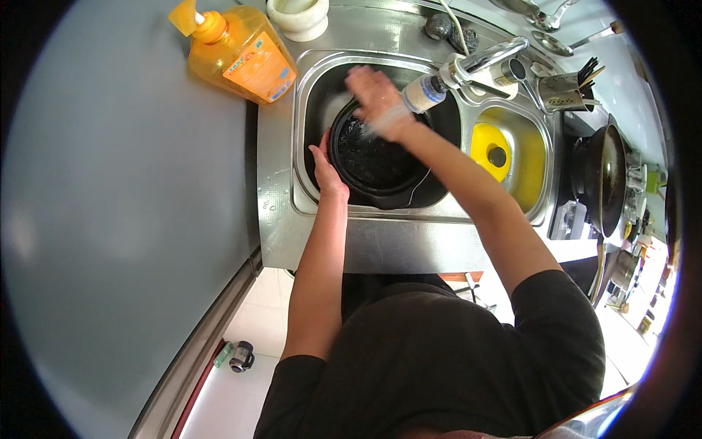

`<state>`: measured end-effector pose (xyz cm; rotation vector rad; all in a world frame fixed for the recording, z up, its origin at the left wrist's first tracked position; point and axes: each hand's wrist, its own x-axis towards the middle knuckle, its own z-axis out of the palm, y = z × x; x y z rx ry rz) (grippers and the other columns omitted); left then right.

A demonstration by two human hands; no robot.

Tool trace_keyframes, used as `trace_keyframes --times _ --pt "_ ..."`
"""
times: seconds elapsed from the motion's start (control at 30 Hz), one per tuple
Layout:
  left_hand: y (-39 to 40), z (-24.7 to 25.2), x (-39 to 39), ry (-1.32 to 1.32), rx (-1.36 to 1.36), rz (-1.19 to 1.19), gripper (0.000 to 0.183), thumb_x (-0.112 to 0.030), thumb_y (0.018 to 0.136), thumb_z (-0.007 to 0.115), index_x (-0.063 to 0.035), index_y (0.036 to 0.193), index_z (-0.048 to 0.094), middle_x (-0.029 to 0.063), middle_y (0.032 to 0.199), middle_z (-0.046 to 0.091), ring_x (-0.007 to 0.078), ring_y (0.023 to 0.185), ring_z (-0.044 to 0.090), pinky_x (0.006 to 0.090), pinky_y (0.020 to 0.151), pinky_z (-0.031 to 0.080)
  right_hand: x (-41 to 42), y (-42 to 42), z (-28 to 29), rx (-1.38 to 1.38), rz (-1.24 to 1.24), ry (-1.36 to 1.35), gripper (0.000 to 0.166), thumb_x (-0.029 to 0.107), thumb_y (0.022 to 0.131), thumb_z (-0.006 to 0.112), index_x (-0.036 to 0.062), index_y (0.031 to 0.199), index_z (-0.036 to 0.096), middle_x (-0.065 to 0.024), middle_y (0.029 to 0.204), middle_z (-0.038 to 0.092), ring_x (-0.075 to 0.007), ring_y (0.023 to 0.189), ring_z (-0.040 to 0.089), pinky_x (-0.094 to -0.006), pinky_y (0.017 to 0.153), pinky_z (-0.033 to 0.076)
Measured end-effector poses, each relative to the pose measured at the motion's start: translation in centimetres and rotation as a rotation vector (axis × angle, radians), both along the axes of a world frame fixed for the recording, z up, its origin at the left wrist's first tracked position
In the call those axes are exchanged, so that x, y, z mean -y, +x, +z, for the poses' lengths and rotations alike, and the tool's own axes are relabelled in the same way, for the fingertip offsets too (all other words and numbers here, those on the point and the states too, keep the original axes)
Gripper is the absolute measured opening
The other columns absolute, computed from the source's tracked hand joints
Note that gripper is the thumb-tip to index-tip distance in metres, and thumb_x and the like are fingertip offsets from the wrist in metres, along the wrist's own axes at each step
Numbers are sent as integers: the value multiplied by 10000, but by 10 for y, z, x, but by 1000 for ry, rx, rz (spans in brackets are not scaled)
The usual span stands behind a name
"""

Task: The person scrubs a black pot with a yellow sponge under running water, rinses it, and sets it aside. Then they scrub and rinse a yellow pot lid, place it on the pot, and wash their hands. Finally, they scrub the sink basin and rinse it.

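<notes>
A round black pot (378,159) with a dark, wet inside sits in the larger steel sink basin (300,164). My left hand (330,173) holds the pot's left side, its thumb by the outer wall and the other fingers partly hidden. Over the pot's far part is my right hand (378,101), blurred by motion, with nothing in it and the fingers stretched out. Water runs from the faucet filter (424,94) across this hand and into the pot.
A large orange soap pump bottle (241,55) stands left of the sink, by a white stone mortar (299,19). The smaller basin at right holds a yellow lid-like item (490,151). Beyond are a steel utensil holder (562,92) and a wok (607,178).
</notes>
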<state>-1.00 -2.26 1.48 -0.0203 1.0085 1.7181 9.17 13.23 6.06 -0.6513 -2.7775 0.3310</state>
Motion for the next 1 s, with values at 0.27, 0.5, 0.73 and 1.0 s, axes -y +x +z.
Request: trace_keyframes --times 0.27,0.5,0.73,1.0 --pt "-7 5 1 -30 97 18 693 -571 925 177 -51 1324 402 82 1354 422 225 1247 385 358 1061 260 41 -43 -6 -8 -442 -5 701 326 791 578 -61 1319 327 -251 1405 258 -349 1339 199 -441 1088 182" --pt "-19 9 6 7 38 -76 578 -475 949 317 -17 1277 443 98 1311 459 205 1215 416 328 1018 314 146 -11 14 118 -156 -591 605 331 840 515 -12 1314 366 -243 1351 334 -354 1200 406 -368 1061 257" --pt "7 65 -63 14 -1635 -343 398 -213 867 495 -51 1230 482 147 1254 494 306 1176 437 434 1042 251 123 115 30 216 -108 -279 374 320 840 543 17 1050 599 -154 1042 608 -285 1052 533 -416 970 357" --pt "60 50 -85 127 384 -139 554 -474 934 332 -24 1221 478 111 1238 500 271 1177 444 457 1012 313 109 123 45 -488 -830 -1034 262 96 829 551 -55 1041 583 -121 1098 600 -252 1060 541 -299 895 417"
